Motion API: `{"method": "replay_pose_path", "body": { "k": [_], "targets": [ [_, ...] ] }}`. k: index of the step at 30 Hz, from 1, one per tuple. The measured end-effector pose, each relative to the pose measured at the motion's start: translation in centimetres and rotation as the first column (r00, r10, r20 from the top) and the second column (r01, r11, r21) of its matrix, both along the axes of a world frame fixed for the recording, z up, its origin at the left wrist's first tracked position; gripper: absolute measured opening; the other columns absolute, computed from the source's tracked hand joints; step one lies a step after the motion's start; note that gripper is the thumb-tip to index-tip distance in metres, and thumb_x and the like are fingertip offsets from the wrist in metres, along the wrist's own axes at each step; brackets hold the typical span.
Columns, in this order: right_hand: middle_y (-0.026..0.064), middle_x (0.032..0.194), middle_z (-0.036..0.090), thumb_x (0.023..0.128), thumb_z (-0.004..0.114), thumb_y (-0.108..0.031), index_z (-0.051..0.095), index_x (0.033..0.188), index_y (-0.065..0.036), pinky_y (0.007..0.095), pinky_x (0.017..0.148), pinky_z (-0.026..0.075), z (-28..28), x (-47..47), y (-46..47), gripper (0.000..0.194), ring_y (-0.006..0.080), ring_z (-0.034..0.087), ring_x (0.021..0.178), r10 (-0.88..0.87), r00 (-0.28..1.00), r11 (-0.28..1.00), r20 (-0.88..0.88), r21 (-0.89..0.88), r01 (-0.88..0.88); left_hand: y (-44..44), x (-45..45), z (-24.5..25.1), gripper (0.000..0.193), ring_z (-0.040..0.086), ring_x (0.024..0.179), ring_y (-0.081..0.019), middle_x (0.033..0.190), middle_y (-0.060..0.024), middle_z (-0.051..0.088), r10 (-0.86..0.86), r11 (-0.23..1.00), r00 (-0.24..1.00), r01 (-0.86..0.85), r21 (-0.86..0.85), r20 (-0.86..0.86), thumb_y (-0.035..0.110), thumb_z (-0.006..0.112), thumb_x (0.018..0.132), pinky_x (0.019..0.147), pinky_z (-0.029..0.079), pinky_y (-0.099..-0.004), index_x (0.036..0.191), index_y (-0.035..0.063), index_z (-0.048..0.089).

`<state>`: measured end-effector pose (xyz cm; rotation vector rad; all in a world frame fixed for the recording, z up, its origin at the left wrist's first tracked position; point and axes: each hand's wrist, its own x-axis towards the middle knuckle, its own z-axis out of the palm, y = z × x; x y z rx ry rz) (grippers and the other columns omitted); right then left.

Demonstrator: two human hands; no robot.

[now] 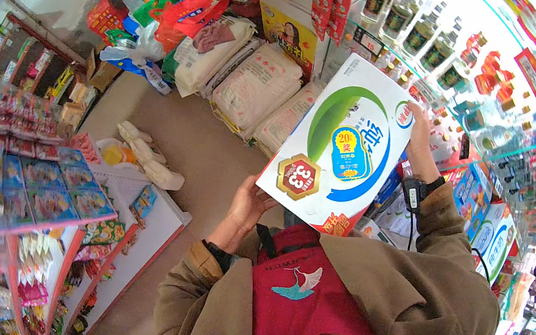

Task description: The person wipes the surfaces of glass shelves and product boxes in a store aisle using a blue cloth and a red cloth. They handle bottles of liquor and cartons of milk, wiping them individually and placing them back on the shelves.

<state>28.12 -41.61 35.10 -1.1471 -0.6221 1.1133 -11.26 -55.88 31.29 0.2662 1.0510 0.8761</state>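
A white cardboard milk carton case (297, 146) with green and blue swirls and printed writing is held up in front of my chest, tilted. My left hand (247, 206) supports its lower left corner, with the fingers passing partly out of sight beneath it. At the upper right end, my right hand (419, 133) grips the edge; its fingertips are mostly hidden behind the case. Glass shelves with clear glass bottles (423, 34) are close beyond the right end.
Several stuffed sacks (256, 90) lie along the floor ahead, beside a heap of plastic bags (181, 19). A white display shelf (154, 233) with snack packets stands on the left, a pair of pale gloves (150, 155) near its end. More milk cases (494, 237) are stacked at right.
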Motion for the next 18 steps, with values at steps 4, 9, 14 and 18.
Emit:
{"method": "replay_pose_path", "body": {
  "k": [4,9,14,18],
  "targets": [
    [0.0101,0.09,0.066,0.089,0.063,-0.018,0.053,0.106,-0.004,0.0318,0.064,0.059,-0.7,-5.2,6.0,0.024,0.0196,0.068,0.073,0.013,1.0,0.998,-0.004,-0.065,-0.013,5.3,-4.5,-2.5,0.055,0.051,0.122,-0.0321,0.136,-0.0151,0.052,0.07,0.997,0.997,-0.069,-0.029,0.036,0.043,0.036,0.1,0.104,0.04,-0.0509,0.138,0.0049,0.048],
    [0.0091,0.088,0.066,0.088,0.065,-0.018,0.054,0.105,-0.005,0.0315,0.063,0.058,-3.5,-12.7,11.8,0.024,0.019,0.068,0.071,-0.029,0.996,0.999,0.081,-0.041,0.032,11.8,-12.1,-8.3,0.056,0.052,0.122,-0.0309,0.136,-0.0132,0.054,0.075,0.997,0.996,-0.074,-0.031,0.055,0.045,0.031,0.103,0.104,0.041,-0.0486,0.138,0.0058,0.048],
    [0.0066,0.091,0.064,0.09,0.063,-0.018,0.055,0.11,-0.005,0.0312,0.071,0.054,-9.7,-19.2,16.9,0.025,0.0164,0.065,0.083,-0.067,0.99,0.997,0.123,-0.033,0.072,18.5,-19.0,-14.7,0.051,0.057,0.118,-0.0273,0.132,-0.0109,0.06,0.119,0.993,0.981,-0.114,-0.042,0.156,0.041,0.031,0.102,0.1,0.045,-0.0443,0.132,0.0069,0.056],
    [0.0081,0.095,0.065,0.091,0.064,-0.02,0.054,0.118,-0.004,0.0317,0.071,0.055,-14.4,-22.8,21.0,0.033,0.0181,0.065,0.084,-0.2,0.96,0.958,0.196,-0.168,0.234,23.3,-23.0,-18.7,0.046,0.057,0.118,-0.0247,0.127,-0.0064,0.062,0.136,0.974,0.979,-0.105,-0.2,0.151,0.04,0.036,0.101,0.098,0.046,-0.0412,0.127,0.0098,0.059]
  ]
}}
